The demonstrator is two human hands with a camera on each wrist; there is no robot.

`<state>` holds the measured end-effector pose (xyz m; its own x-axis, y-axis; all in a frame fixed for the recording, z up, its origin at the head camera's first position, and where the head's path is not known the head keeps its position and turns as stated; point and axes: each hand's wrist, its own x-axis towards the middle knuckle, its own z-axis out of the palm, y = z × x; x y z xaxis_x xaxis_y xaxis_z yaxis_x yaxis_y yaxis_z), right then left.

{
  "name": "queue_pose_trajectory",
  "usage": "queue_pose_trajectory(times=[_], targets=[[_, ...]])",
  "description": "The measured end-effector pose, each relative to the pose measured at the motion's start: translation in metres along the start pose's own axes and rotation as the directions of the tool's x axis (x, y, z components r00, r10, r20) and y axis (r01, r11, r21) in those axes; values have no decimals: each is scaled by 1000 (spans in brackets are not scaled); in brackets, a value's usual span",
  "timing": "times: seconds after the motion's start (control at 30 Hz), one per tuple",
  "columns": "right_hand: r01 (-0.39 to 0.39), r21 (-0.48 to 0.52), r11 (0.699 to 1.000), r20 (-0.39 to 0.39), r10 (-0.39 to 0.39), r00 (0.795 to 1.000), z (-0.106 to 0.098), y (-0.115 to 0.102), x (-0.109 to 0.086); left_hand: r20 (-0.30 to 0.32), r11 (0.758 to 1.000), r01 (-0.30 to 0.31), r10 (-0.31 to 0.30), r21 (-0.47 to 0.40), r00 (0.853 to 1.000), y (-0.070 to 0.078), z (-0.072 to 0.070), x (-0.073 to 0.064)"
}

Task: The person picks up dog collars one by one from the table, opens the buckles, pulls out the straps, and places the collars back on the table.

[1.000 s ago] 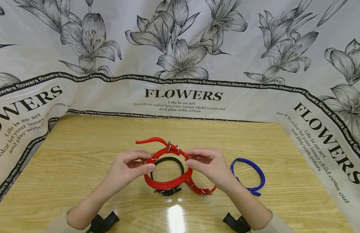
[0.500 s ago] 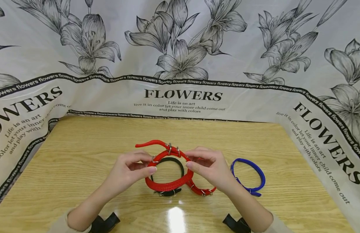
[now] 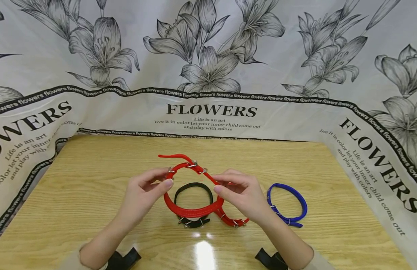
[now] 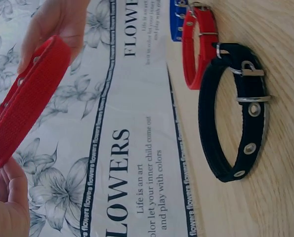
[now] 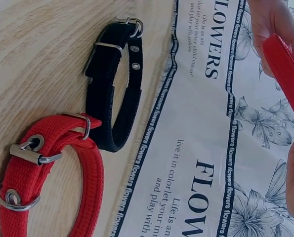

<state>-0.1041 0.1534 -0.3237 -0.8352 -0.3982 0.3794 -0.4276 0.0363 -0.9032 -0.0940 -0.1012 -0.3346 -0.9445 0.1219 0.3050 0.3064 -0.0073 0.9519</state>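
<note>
Both hands hold a red buckled collar [image 3: 192, 213] above the table, its loop facing the head camera. My left hand [image 3: 143, 193] pinches its left side between thumb and fingers, close to a metal ring. On the opposite side my right hand [image 3: 240, 189] pinches the band the same way. The strap's loose end [image 3: 171, 156] sticks out to the left past the buckle [image 3: 193, 164] at the top. Behind the held collar, a black collar [image 4: 250, 113] and a second red collar [image 5: 91, 182] rest on the table, the latter partly hidden by the right hand in the head view.
A blue collar [image 3: 304, 206] lies to the right of the right forearm. The wooden table [image 3: 76, 180] is bordered at the back and sides by a white flower-printed cloth [image 3: 137, 116]. Black straps [image 3: 127, 258] show near both wrists.
My left hand has moved slightly left and up, and the held collar's loop has widened and tilted. The right hand has barely shifted. The collars on the table stay in place.
</note>
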Motion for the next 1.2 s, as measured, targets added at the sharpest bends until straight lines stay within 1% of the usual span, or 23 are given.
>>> queue_pose_trajectory(times=[0.07, 0.17, 0.27, 0.37, 0.43, 0.5, 0.77, 0.83, 0.87, 0.93, 1.0, 1.07, 1.13, 1.2], targets=[[-2, -7, 1000, -2, 2, 1000, 0, -1, 1, -22, 1000, -1, 1, -19, 1000, 0, 1, 0], [-13, 1, 1000, 4, 13, 1000, 1, -2, 2, -19, 998, -33, 32, -57, 999, -1, 1, 0], [-13, 13, 1000, 16, 13, 1000, 1, -2, 2, 16, 994, -79, 81, -81, 997, -3, 0, 1], [-19, 18, 1000, 19, 19, 1000, 1, -2, 2, 66, 991, -117, 121, -57, 990, -4, -1, 2], [-29, 15, 999, 17, 28, 999, 2, -1, 2, 92, 992, -126, 128, -32, 988, -4, -1, 2], [-36, 12, 999, 16, 36, 999, 2, -1, 2, 104, 992, -127, 128, -13, 986, -4, 0, 2], [-29, 9, 1000, 24, 29, 999, 2, 1, 1, 104, 993, -119, 118, 2, 988, -3, 0, -1], [-31, 6, 999, 22, 31, 999, 2, 1, 1, 83, 996, -87, 85, 12, 993, -3, 0, -2], [-39, 2, 999, 19, 38, 999, 2, 2, 1, 69, 998, -57, 56, 18, 996, -2, 1, -2], [-58, -7, 998, 10, 58, 998, 2, 2, 0, 38, 999, 22, -23, 42, 999, -2, 1, -2], [-71, -14, 997, 2, 71, 997, 1, 2, 0, 10, 993, 103, -104, 61, 995, -1, 1, -1], [-81, -17, 997, -3, 81, 997, 0, 3, 0, -3, 984, 159, -159, 77, 987, -2, 1, -1], [-80, -15, 997, -1, 80, 997, 0, 4, -1, -13, 978, 191, -190, 89, 982, -2, 1, -1], [-88, -9, 996, 0, 88, 996, -1, 4, -2, -23, 975, 205, -204, 86, 979, -2, 0, -1]])
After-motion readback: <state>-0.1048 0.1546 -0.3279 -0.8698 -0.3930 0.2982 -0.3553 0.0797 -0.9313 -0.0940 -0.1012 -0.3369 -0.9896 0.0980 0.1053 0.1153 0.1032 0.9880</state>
